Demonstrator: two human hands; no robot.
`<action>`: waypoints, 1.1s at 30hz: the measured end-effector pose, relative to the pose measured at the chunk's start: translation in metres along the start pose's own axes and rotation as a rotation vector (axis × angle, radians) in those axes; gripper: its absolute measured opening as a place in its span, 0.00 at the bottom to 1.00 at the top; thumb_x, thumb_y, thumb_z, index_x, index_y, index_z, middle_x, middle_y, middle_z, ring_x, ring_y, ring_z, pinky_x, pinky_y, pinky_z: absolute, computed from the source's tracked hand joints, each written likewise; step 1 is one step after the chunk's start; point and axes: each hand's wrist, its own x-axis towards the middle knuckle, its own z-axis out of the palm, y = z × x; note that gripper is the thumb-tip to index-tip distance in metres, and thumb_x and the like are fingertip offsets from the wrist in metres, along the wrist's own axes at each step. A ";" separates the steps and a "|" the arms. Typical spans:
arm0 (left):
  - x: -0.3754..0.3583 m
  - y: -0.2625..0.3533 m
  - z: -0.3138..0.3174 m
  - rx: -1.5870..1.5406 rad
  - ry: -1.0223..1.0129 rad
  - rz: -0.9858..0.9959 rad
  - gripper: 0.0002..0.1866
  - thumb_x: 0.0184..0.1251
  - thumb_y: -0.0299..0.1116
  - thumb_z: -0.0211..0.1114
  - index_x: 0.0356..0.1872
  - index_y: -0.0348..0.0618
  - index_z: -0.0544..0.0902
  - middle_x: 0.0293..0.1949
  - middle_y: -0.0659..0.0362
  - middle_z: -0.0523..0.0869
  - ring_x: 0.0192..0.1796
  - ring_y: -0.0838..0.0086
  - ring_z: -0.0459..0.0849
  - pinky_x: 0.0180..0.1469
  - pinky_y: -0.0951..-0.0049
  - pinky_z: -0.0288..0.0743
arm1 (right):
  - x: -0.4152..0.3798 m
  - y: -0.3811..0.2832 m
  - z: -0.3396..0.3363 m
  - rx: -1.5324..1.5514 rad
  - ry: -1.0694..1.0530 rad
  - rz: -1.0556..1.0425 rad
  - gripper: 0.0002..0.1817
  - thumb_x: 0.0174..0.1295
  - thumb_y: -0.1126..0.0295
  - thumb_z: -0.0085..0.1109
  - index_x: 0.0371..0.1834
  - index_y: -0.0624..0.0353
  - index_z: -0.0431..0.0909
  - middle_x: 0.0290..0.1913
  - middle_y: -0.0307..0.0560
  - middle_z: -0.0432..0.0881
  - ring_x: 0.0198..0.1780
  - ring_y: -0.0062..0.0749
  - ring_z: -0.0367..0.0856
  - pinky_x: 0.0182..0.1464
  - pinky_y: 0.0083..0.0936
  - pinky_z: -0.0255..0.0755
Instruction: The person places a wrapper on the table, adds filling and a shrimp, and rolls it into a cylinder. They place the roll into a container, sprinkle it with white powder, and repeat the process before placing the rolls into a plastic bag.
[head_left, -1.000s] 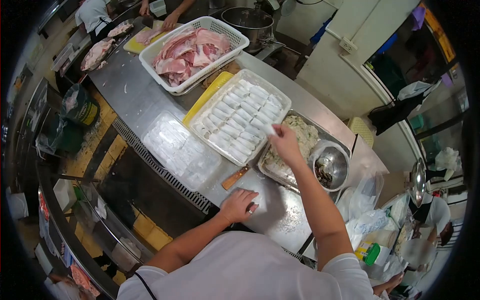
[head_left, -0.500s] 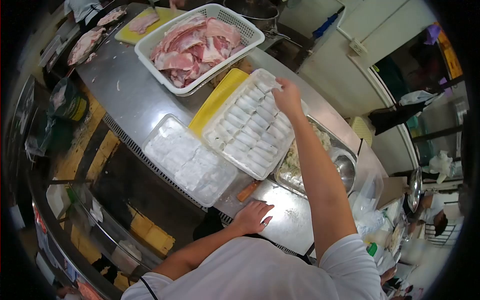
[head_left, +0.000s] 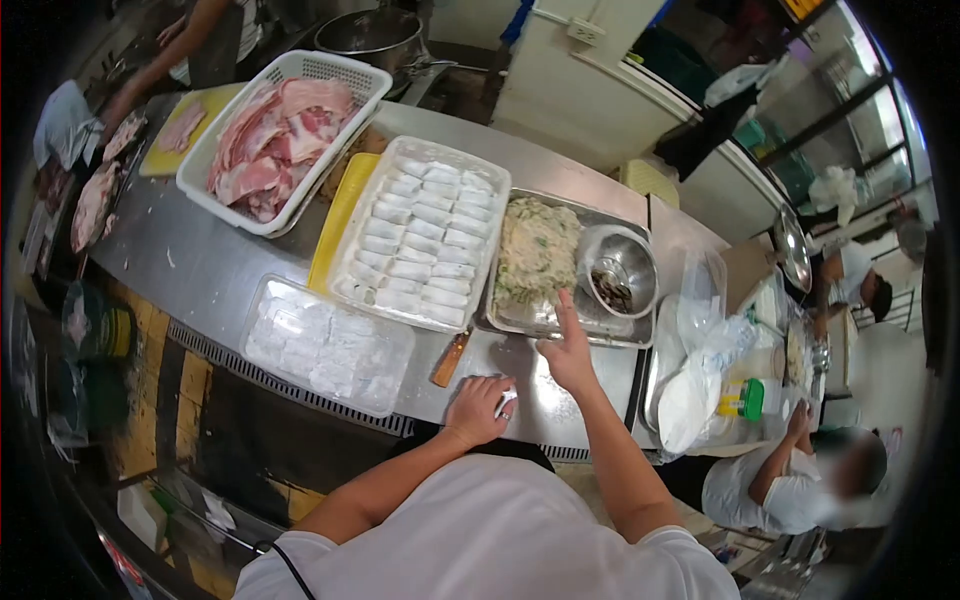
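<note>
My left hand (head_left: 480, 410) lies on the steel table's front edge, fingers slightly bent, with a ring on one finger; a small bright patch shows beside its thumb. A wooden handle (head_left: 452, 358) is just above it. My right hand (head_left: 568, 352) holds nothing, its fingers stretched upward at the front edge of a metal tray (head_left: 515, 318). In that tray are a pale, green-flecked mixture (head_left: 537, 245) and a steel bowl (head_left: 622, 272) with dark pieces inside. Left of it, a white tray (head_left: 415, 318) of white rolls overlaps a yellow tray (head_left: 345, 220). A frosty clear container (head_left: 325, 345) sits in front.
A white basket (head_left: 235, 215) of raw meat stands at the back left, beside a yellow board (head_left: 160, 158) with meat. A co-worker's arm (head_left: 165, 65) reaches in there. At the right are plastic bags (head_left: 735, 340), a green-lidded tub (head_left: 740, 398) and another person (head_left: 770, 485).
The view has turned right. My right hand has left the upper edge of the tray of rolls and come down to the mixture tray. My left hand still rests on the table edge.
</note>
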 end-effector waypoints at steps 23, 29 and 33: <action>-0.005 0.015 0.031 0.021 0.099 -0.173 0.22 0.64 0.30 0.75 0.59 0.40 0.84 0.43 0.53 0.89 0.45 0.57 0.86 0.53 0.56 0.80 | -0.128 0.055 -0.077 0.050 -0.181 0.253 0.44 0.63 0.72 0.64 0.85 0.59 0.59 0.70 0.64 0.81 0.44 0.45 0.91 0.54 0.36 0.82; 0.010 0.050 0.083 -0.215 0.060 -0.341 0.20 0.68 0.27 0.74 0.61 0.38 0.84 0.41 0.55 0.88 0.42 0.70 0.87 0.46 0.69 0.83 | -0.149 0.060 -0.106 0.093 -0.004 0.226 0.25 0.64 0.71 0.64 0.66 0.63 0.82 0.62 0.59 0.85 0.48 0.47 0.90 0.55 0.36 0.82; 0.035 0.082 0.116 -0.314 -0.026 -0.284 0.19 0.70 0.25 0.73 0.60 0.37 0.85 0.41 0.57 0.89 0.40 0.75 0.86 0.44 0.73 0.82 | -0.148 0.085 -0.140 -0.009 0.275 0.099 0.18 0.62 0.72 0.67 0.56 0.64 0.85 0.59 0.57 0.86 0.50 0.48 0.88 0.57 0.38 0.82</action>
